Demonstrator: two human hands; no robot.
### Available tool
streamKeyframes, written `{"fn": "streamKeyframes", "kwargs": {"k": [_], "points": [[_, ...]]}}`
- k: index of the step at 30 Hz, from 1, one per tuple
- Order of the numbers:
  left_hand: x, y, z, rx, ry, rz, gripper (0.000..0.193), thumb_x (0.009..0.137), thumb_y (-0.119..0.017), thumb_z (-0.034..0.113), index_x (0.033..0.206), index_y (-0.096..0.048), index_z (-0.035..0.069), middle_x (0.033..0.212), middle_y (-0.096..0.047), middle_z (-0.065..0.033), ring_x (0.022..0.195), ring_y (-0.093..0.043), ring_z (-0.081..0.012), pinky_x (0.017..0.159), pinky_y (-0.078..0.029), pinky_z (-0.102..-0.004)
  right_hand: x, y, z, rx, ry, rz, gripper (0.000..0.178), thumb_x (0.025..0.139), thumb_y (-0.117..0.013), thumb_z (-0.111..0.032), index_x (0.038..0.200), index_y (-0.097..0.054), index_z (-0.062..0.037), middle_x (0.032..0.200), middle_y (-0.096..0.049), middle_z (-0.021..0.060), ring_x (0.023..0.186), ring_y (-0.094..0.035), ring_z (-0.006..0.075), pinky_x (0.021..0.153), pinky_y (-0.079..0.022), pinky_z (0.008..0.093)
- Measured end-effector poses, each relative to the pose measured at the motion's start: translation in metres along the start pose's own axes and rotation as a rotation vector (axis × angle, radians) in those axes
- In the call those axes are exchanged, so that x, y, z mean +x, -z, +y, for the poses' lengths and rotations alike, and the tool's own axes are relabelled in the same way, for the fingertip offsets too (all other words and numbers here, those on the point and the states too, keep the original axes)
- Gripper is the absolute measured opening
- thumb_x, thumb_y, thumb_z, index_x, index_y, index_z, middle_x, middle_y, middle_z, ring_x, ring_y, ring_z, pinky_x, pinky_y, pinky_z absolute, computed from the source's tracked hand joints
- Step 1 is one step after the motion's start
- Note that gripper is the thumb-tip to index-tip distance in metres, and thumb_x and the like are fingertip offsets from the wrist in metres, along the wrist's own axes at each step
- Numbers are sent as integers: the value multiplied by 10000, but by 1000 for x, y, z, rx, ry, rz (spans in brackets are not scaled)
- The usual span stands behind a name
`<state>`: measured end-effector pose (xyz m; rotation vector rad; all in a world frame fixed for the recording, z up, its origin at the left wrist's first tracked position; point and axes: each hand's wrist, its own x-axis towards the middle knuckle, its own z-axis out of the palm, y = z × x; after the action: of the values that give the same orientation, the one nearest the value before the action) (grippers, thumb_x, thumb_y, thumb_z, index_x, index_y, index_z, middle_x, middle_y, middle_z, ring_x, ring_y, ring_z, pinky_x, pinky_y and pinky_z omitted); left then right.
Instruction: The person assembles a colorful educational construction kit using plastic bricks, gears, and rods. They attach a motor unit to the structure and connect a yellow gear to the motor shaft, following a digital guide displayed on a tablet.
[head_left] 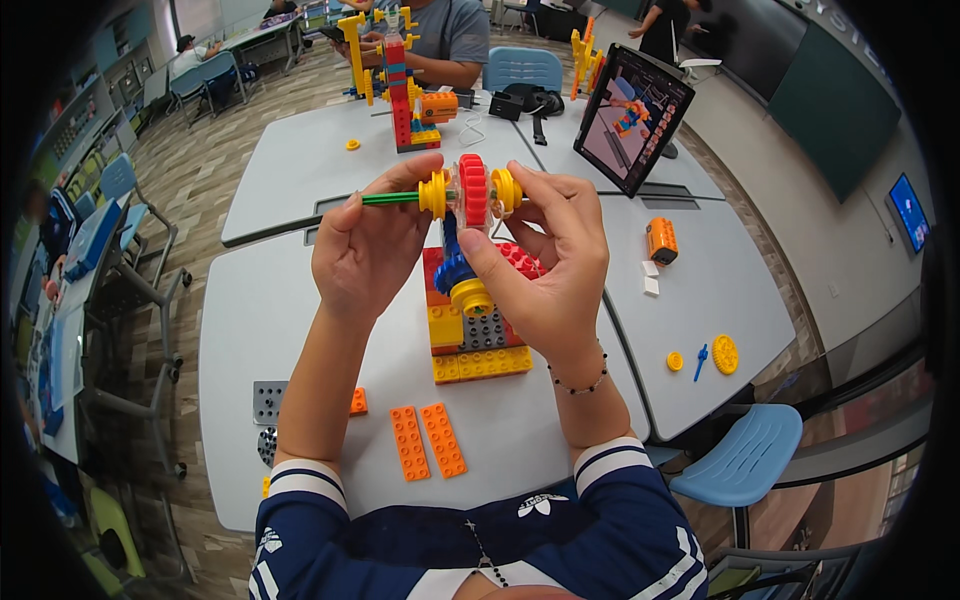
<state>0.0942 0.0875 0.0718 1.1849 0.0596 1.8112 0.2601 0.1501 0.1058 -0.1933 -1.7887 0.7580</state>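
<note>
A toy brick model with yellow bricks [482,362] at its base stands on the table in front of me. Across its top runs a green axle [390,198], carrying a red gear [473,188] between two yellow wheels. My left hand [372,245] closes its thumb and fingers round the axle beside the left yellow wheel [434,195]. My right hand [550,265] grips the right yellow wheel [507,188] from the side, its thumb lower, near the blue gear [455,272]. A further yellow wheel [471,297] sits below that gear. The right hand hides part of the model.
Two orange plates [425,442] lie near me, grey bricks [268,402] by my left forearm. To the right are an orange block [661,240], white pieces, a yellow gear [725,354] and a blue pin. A tablet [634,118] and another model [400,95] stand farther back; a person sits opposite.
</note>
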Motion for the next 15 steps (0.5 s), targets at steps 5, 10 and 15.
{"fn": "streamKeyframes", "kwargs": {"k": [5, 10, 15], "points": [[4, -1, 0, -25, -1, -55, 688, 908, -367, 391, 1380, -324, -108, 1372, -447, -181, 1303, -390, -248, 1133, -210, -372, 1, 4, 1, 59, -34, -25, 448, 803, -664, -14, 1218, -537, 96, 1129, -473, 133, 1007, -607, 207, 870, -553, 290], [3, -5, 5, 258, 32, 71, 681, 896, -337, 382, 1365, -354, -112, 1369, -457, -183, 1295, -397, -242, 1118, -224, -362, 11, 26, 4, 293, -219, -164, 430, 817, -623, -23, 1232, -543, 59, 1219, -473, 170, 918, -653, 192, 811, -555, 263], [3, -13, 13, 569, 9, 161, 675, 887, -328, 391, 1362, -385, -84, 1368, -464, -172, 1261, -424, -220, 1075, -263, -354, 10, 46, 2, 170, -290, -221, 618, 810, -596, -42, 1394, -396, -13, 1354, -433, 193, 819, -673, 161, 764, -543, 263]]}}
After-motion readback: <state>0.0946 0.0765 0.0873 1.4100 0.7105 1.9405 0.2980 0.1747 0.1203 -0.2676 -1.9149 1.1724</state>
